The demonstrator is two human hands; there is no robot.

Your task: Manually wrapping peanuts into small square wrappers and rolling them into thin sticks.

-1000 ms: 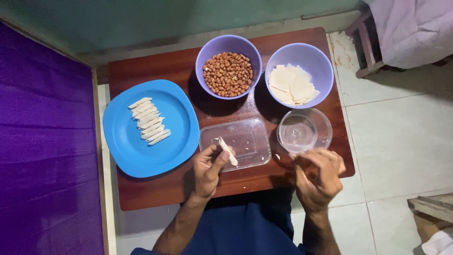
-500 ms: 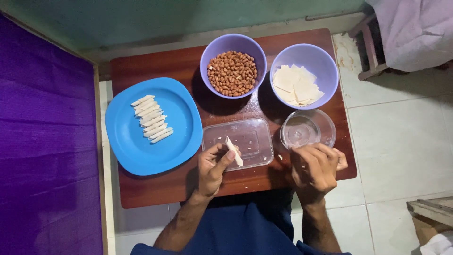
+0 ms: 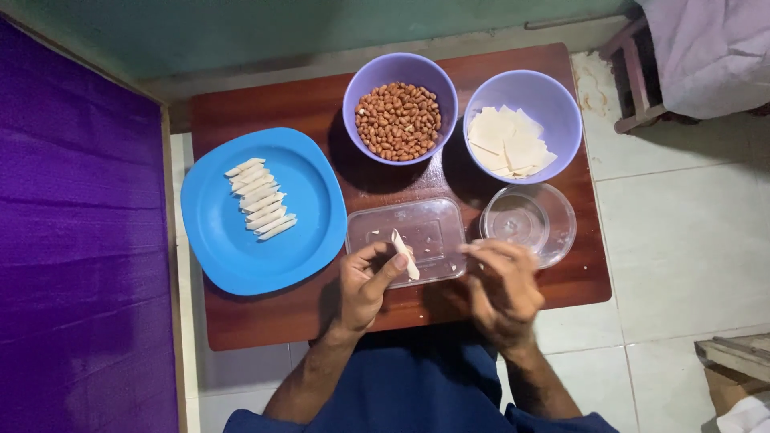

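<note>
My left hand (image 3: 365,285) pinches a small rolled white wrapper (image 3: 405,254) over the clear rectangular plastic tray (image 3: 433,224). Just right of the tray, my right hand (image 3: 501,289) hovers below the clear glass bowl (image 3: 553,212), fingers curled; whether it holds anything I cannot tell. On the blue plate (image 3: 305,232) at the left lie several finished white rolls (image 3: 261,199) in a row. At the back stand a purple bowl of peanuts (image 3: 399,120) and a purple bowl of flat white wrappers (image 3: 510,144).
Everything sits on a small brown wooden table (image 3: 265,317). A purple mat (image 3: 80,256) lies to the left, pale tiled floor (image 3: 690,240) to the right. A wooden stool with cloth (image 3: 690,56) stands at the far right.
My right hand has moved left, from below the glass bowl toward the tray. My left hand keeps the roll over the tray, tilted slightly more upright.
</note>
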